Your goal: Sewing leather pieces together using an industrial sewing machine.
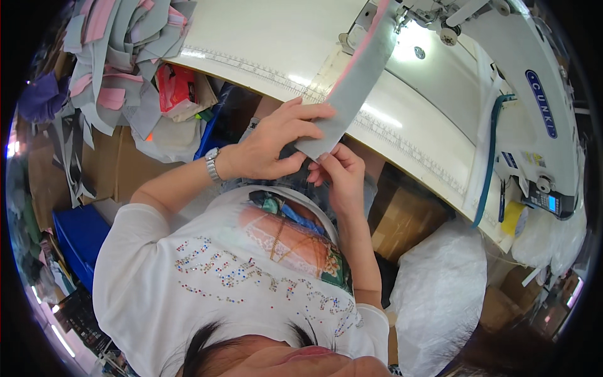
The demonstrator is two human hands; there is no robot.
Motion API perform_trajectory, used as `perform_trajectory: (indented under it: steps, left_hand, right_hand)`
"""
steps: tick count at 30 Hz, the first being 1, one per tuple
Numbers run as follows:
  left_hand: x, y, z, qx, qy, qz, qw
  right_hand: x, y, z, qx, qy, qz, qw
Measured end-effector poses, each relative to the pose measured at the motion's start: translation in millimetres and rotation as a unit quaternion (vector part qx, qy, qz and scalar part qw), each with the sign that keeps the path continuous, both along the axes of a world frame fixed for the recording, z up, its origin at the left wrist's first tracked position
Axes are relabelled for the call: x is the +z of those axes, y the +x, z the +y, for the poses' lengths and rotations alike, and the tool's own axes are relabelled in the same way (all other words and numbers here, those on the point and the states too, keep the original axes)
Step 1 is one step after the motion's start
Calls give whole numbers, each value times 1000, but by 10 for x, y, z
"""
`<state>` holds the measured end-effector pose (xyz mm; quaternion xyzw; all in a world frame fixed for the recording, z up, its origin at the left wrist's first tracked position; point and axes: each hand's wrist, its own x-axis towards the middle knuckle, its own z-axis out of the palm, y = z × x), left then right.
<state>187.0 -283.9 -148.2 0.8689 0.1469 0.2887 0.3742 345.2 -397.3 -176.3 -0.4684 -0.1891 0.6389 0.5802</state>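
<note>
A long grey fabric strip [355,94] with a pink layer along its left edge runs from the sewing machine [534,81] toward me, over the table's front edge. Its far end lies beneath the machine's needle area, beside a bright lamp glow. My left hand [282,135] rests on the strip's near left part, fingers stretched over the cloth and thumb pointing at the lower corner. At that near end my right hand [342,169] pinches the corner between thumb and fingers. What lies under the cloth there is hidden.
Grey and pink cut pieces [119,56] are heaped at the left of the white table [251,31], above a red packet [176,88]. A blue bin [78,235] stands lower left. At right are a teal strap [487,169], yellow tape roll [515,218] and white plastic bag [440,283].
</note>
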Motion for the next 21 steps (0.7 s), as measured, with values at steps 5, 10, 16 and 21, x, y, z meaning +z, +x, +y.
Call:
perform_trajectory:
  steps: [5,10,16,21]
  left_hand:
    - [-25,87,-154,117,-85,-71,987]
    - [-70,148,-142,139,-5,-59,988]
    - [-103,166,-190,129,-115,-83,982]
    - [-127,134,-207,118,-106,-81,984]
  right_hand:
    - [-60,-8,4,-17,11,5,1000]
    - [-58,-17,27,-40,35,5,999]
    - [-57,-58,25,-55,41,1,998]
    - [-10,-55,34,-55,20,8,998]
